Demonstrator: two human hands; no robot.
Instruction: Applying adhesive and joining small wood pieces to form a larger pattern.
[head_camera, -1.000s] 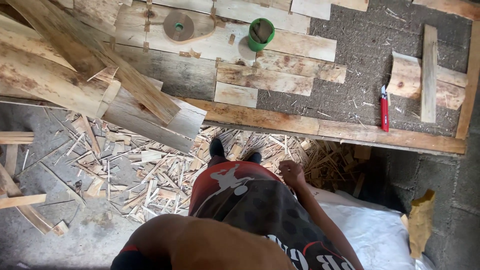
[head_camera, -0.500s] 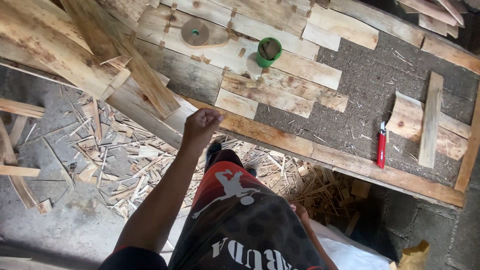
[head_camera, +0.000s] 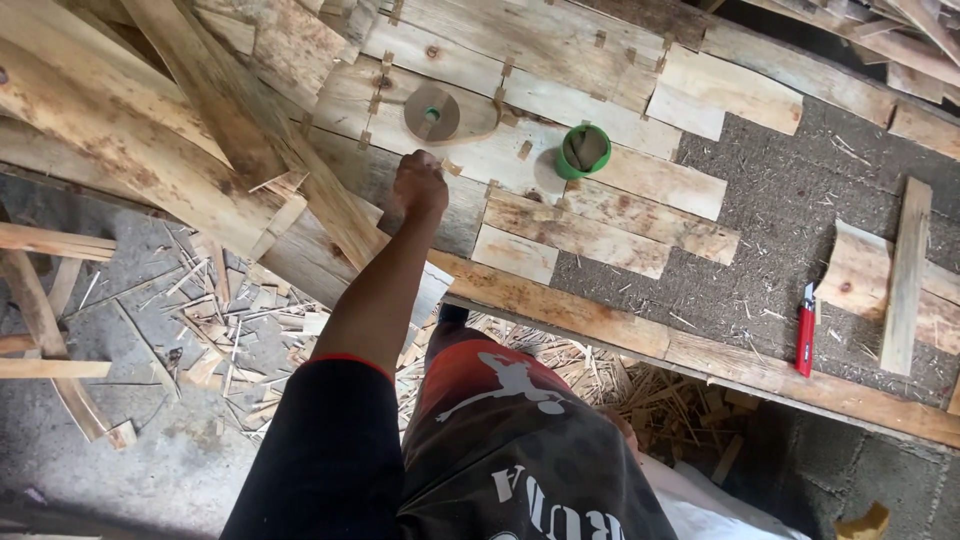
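Left hand (head_camera: 420, 185) stretched out over workbench (head_camera: 800, 200), fingers curled into loose fist, nothing visibly gripped. Knuckles just short of brown tape roll (head_camera: 432, 113) lying flat on pale planks (head_camera: 560, 60). Green cup (head_camera: 583, 151) near, to right. Red utility knife (head_camera: 805, 341) well apart. Right hand (head_camera: 625, 432) low by hip, mostly hidden, grip impossible to judge.

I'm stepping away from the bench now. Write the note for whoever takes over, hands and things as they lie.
Left hand: stretched out over the wooden boards, fist closed, just short of the brown tape roll; whether its grip holds anything cannot be told.
Right hand: low by the hip, mostly hidden.
Green cup stands on the boards right of the roll. Red-handled knife lies untouched on the rough board at the right.
Wood offcuts litter the floor.
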